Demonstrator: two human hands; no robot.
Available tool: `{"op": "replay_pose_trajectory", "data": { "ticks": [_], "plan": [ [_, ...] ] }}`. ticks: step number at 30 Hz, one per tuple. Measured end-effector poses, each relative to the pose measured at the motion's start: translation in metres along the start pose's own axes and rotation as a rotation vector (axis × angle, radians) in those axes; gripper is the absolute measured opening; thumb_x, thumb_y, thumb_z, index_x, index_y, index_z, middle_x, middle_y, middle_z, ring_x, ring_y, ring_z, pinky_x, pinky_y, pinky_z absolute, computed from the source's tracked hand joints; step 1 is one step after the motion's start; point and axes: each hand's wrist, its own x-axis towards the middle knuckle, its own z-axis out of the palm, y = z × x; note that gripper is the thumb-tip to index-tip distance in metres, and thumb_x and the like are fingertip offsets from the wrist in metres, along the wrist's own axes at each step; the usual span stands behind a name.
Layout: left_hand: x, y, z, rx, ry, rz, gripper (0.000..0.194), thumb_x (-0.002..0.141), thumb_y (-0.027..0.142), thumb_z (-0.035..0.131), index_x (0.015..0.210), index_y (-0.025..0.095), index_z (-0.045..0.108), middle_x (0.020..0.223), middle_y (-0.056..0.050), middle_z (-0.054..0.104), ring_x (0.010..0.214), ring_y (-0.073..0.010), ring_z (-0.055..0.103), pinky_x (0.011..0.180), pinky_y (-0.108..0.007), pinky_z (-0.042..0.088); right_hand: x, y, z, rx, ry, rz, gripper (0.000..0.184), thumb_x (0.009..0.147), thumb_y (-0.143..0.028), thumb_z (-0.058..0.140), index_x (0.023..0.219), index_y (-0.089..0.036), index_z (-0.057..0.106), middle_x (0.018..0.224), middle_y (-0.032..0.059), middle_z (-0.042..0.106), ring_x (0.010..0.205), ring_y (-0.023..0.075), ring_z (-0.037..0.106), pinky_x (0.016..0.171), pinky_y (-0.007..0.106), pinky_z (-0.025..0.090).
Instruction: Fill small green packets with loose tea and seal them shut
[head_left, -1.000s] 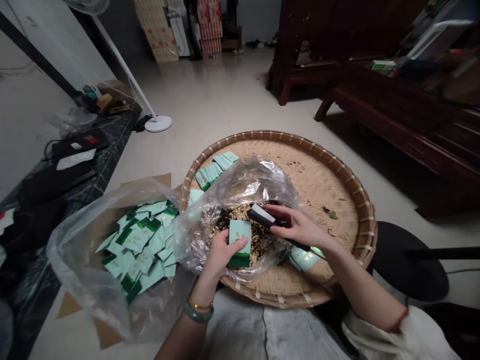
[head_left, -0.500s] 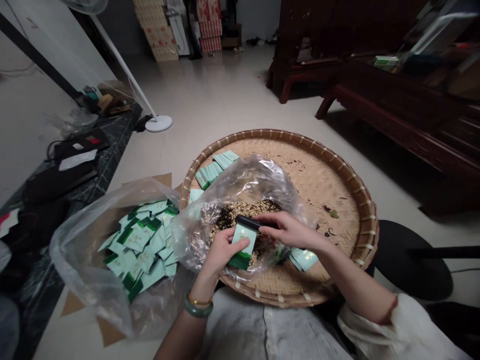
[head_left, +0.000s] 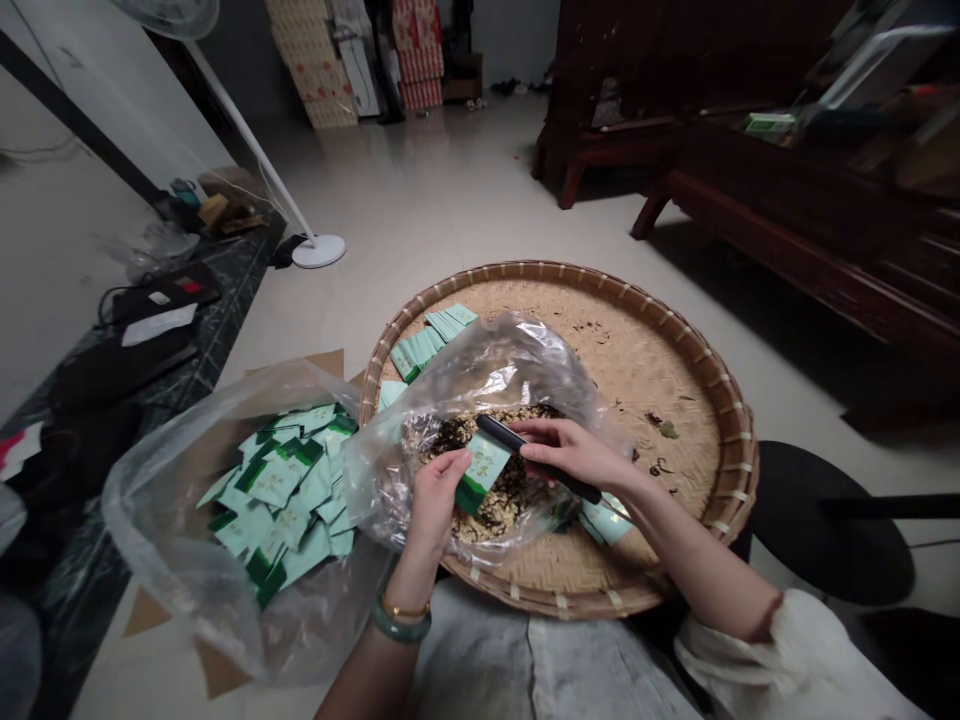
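Note:
My left hand [head_left: 433, 500] pinches the lower left side of a pale and dark green sachet [head_left: 481, 470], tilted above an open clear plastic bag [head_left: 502, 360]. In my right hand [head_left: 570, 452] is a slim black handheld bag sealer [head_left: 501, 433], lying along the sachet's upper edge. Its rear end sticks out under my right palm. The bag below holds a loose mix of dark leaves and pale flakes [head_left: 514, 512]. That bag rests in a round woven bamboo tray [head_left: 645, 350].
Left of the tray, a large plastic bag [head_left: 142, 520] holds a heap of green sachets [head_left: 289, 490]. Stacked sachets [head_left: 420, 345] lie at the tray's left edge, others [head_left: 606, 520] at right. A fan base [head_left: 319, 251], a round black base [head_left: 825, 520] and dark wooden furniture [head_left: 795, 240] stand around.
The sachet has tilted, its lower end swinging left and up. The sealer has turned to a steeper slant, showing more of its length. My left hand has shifted slightly left.

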Motion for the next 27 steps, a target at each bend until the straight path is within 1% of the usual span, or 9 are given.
{"op": "replay_pose_trajectory", "data": {
  "ticks": [4,8,11,13,16,19,22,27],
  "plan": [
    [-0.001,-0.001,0.002,-0.012,0.011,0.001,0.03,0.057,0.036,0.08,0.075,0.013,0.073,0.067,-0.004,0.072,0.063,-0.0144,0.063,0.064,-0.024,0.049,-0.005,0.0,-0.002,0.083,-0.001,0.021,0.049,0.073,-0.035,0.07,0.117,-0.016,0.06,0.069,-0.0017,0.061,0.053,0.0086,0.054,0.043,0.019,0.046],
    [-0.002,0.0,0.002,-0.033,0.06,0.042,0.029,0.057,0.036,0.08,0.074,0.013,0.073,0.066,-0.003,0.072,0.06,-0.0136,0.062,0.061,-0.024,0.049,-0.007,0.003,-0.007,0.105,0.031,0.001,0.051,0.07,-0.032,0.07,0.117,-0.014,0.059,0.071,-0.0002,0.063,0.056,0.0106,0.058,0.042,0.019,0.046],
    [-0.002,0.002,0.001,-0.009,0.065,0.058,0.028,0.057,0.036,0.08,0.073,0.013,0.073,0.065,-0.002,0.071,0.06,-0.0136,0.062,0.06,-0.023,0.049,-0.008,0.005,-0.009,0.076,0.059,-0.006,0.052,0.069,-0.03,0.07,0.117,-0.014,0.059,0.083,0.0036,0.068,0.06,0.0116,0.061,0.044,0.02,0.047],
    [-0.002,0.003,0.001,0.023,0.059,0.061,0.027,0.058,0.036,0.079,0.073,0.014,0.073,0.065,-0.003,0.071,0.06,-0.0137,0.062,0.06,-0.023,0.049,-0.007,0.006,-0.008,0.039,0.068,-0.014,0.05,0.068,-0.028,0.071,0.116,-0.015,0.06,0.089,0.0053,0.069,0.065,0.0127,0.062,0.048,0.021,0.049],
    [-0.004,0.002,0.002,0.073,0.039,0.061,0.026,0.059,0.035,0.078,0.073,0.014,0.074,0.066,-0.003,0.072,0.061,-0.0142,0.062,0.059,-0.023,0.049,-0.004,0.008,-0.002,-0.044,0.093,-0.064,0.045,0.07,-0.027,0.07,0.112,-0.015,0.062,0.088,0.0052,0.069,0.07,0.0143,0.062,0.053,0.023,0.05],
    [-0.005,0.002,0.002,0.107,0.014,0.069,0.025,0.059,0.035,0.078,0.072,0.013,0.074,0.068,-0.004,0.072,0.06,-0.0145,0.062,0.057,-0.023,0.049,0.0,0.009,0.003,-0.118,0.123,-0.123,0.038,0.075,-0.029,0.066,0.11,-0.015,0.064,0.082,0.0039,0.069,0.063,0.0129,0.06,0.052,0.023,0.048],
    [-0.005,0.003,0.001,0.13,0.009,0.074,0.026,0.059,0.036,0.078,0.071,0.013,0.073,0.068,-0.004,0.072,0.058,-0.0143,0.061,0.055,-0.023,0.048,0.002,0.008,0.004,-0.169,0.137,-0.152,0.036,0.077,-0.03,0.064,0.109,-0.016,0.065,0.086,0.0043,0.069,0.062,0.0119,0.059,0.052,0.022,0.048],
    [-0.003,0.003,0.0,0.147,0.003,0.078,0.027,0.06,0.038,0.077,0.07,0.014,0.073,0.066,-0.003,0.072,0.058,-0.0143,0.062,0.057,-0.023,0.049,0.0,0.005,0.002,-0.101,0.093,-0.046,0.048,0.075,-0.036,0.066,0.117,-0.013,0.06,0.077,0.0023,0.066,0.053,0.0098,0.054,0.049,0.022,0.046]
  ]
}}
